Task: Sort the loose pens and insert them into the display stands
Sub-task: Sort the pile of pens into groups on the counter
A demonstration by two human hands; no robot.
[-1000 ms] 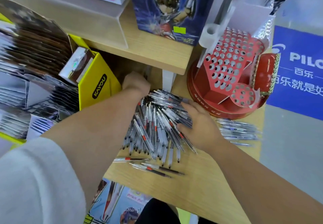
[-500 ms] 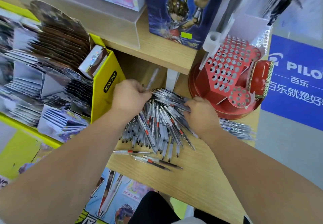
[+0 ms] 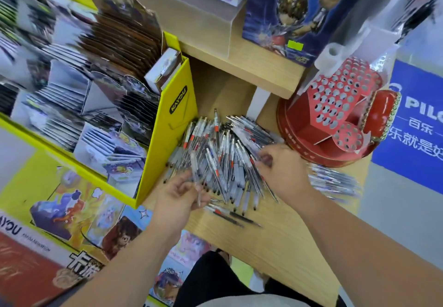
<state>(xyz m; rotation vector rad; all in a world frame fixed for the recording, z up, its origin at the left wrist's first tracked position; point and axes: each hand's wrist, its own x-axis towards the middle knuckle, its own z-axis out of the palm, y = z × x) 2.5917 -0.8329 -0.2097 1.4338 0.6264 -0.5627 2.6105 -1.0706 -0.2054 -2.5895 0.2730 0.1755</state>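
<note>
A big pile of loose clear pens (image 3: 220, 153) with red and black parts lies on the wooden shelf (image 3: 275, 246). My left hand (image 3: 177, 194) is at the pile's near left edge, its fingers curled round one pen that stands out of the heap. At the pile's right side, my right hand (image 3: 280, 172) pinches a few pens with its fingertips. The red display stand (image 3: 335, 100), full of empty round holes, stands to the right behind the pile. A smaller heap of pens (image 3: 335, 182) lies by the stand's base.
A yellow card display box (image 3: 167, 139) bounds the pile on the left. A white shelf support (image 3: 260, 100) and an upper wooden shelf with a blue boxed toy (image 3: 287, 14) sit behind. A blue sign (image 3: 417, 127) stands at right. Three stray pens (image 3: 235, 215) lie near the front.
My left hand has come back from the far side of the pile to its near left edge and now grips a pen. My right hand stayed on the pile's right side.
</note>
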